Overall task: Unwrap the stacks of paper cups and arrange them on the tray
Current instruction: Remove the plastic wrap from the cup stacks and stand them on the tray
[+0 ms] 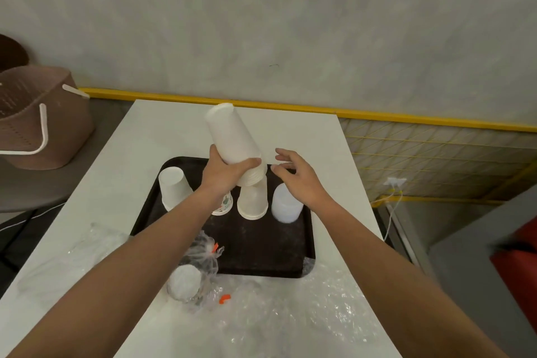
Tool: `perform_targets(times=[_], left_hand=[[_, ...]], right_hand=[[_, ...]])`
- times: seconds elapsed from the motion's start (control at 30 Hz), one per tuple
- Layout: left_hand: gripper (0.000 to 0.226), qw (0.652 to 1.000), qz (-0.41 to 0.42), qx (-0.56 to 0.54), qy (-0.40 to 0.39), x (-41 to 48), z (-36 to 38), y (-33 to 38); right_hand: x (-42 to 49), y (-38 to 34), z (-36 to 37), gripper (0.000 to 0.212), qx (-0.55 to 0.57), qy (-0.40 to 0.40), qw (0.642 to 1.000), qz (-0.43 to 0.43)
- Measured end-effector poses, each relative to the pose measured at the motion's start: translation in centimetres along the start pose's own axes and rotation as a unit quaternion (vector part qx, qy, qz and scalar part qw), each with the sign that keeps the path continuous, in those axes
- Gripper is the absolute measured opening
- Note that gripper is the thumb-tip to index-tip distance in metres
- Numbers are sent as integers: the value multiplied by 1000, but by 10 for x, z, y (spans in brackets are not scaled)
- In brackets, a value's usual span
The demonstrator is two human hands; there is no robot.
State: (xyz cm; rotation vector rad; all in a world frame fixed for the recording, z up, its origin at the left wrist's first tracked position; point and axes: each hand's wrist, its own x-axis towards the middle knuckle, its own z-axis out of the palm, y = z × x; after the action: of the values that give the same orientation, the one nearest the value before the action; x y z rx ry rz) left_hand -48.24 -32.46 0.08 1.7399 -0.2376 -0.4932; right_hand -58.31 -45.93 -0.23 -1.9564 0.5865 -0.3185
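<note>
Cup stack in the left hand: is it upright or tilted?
Tilted. The cup stack, held by the left hand, leans leftward, rims down.

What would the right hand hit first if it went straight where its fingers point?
Most likely the tilted stack of cups the left hand holds, near its rim end. The right hand is open and pointing at it across a gap; depth is unclear.

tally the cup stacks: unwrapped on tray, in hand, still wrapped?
Unwrapped stacks on tray: 4
Held stack in left hand: 1
Wrapped stack: 1
Total: 6
</note>
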Motion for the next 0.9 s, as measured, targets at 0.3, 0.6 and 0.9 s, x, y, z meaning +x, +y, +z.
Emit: perform_targets(times=[0.3, 0.6, 0.9], left_hand=[[83, 990, 30, 135, 6, 9, 28, -10], [86, 983, -10, 181, -20, 17, 40, -37], [82, 969, -20, 244, -24, 12, 40, -56]], right_hand=[[30, 7, 9, 35, 56, -66, 996, 37], [34, 22, 19, 49, 109, -113, 979, 129], [37, 26, 34, 58, 99, -113, 973, 174]])
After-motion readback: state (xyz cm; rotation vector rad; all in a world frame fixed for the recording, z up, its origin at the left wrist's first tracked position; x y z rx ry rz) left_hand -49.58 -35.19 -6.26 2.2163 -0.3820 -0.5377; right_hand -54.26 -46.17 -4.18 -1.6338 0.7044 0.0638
